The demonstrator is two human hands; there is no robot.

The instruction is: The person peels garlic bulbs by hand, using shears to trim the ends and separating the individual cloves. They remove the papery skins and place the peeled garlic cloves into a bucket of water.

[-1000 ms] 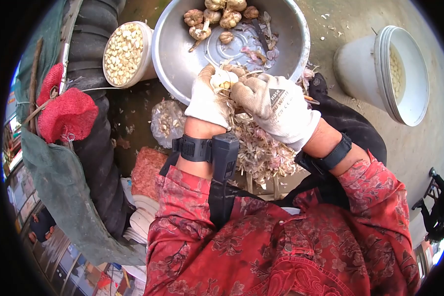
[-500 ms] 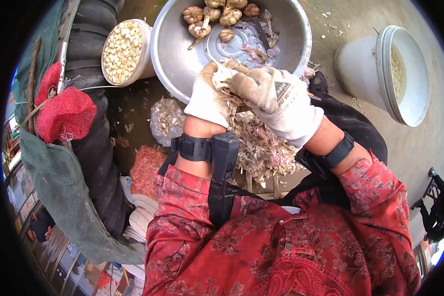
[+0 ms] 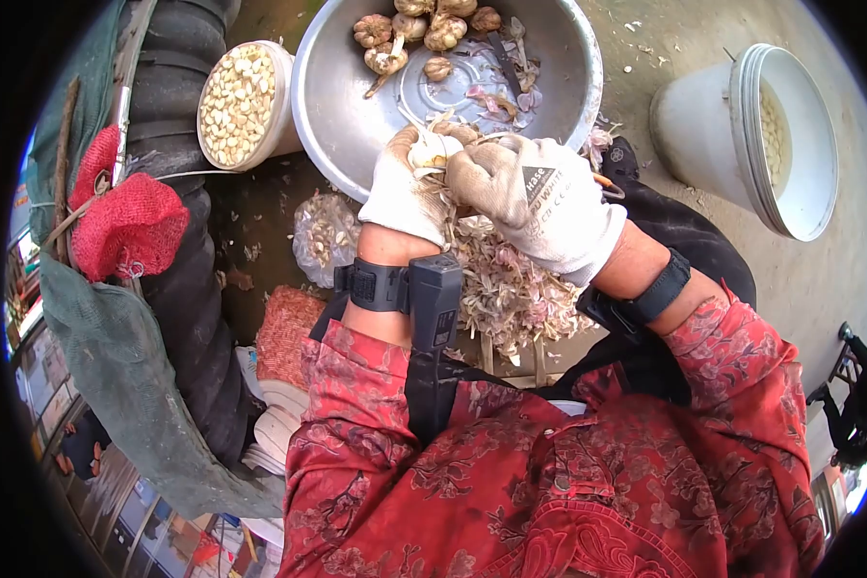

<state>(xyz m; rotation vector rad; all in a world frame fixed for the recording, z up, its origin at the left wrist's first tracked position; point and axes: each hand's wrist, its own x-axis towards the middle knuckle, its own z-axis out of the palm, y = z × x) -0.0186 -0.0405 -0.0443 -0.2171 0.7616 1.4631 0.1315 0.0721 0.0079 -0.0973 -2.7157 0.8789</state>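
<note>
A partly peeled garlic bulb (image 3: 433, 150) is held between my gloved hands over the near rim of a metal basin (image 3: 356, 125). My left hand (image 3: 405, 185) has its fingers wrapped round the bulb from the left. Against the bulb's right side, my right hand (image 3: 518, 183) is closed, its fingers bent; a small tool with an orange part (image 3: 607, 183) shows beyond that hand. Whole garlic bulbs (image 3: 445, 33) lie at the basin's far side, with a dark blade-like strip (image 3: 506, 65) and loose skins. Below my hands is a heap of garlic skins (image 3: 515, 294).
A tub of peeled cloves (image 3: 239, 104) stands left of the basin, and a white bucket (image 3: 713, 130) at the right. Near my left forearm lie a clear plastic bag (image 3: 325, 236) and red netting (image 3: 287, 332). Another person (image 3: 853, 405) is at the far right.
The bulb has turned slightly between my fingers, showing more of its pale side. My right hand has shifted a little left, and the orange-ended tool shows more beside it.
</note>
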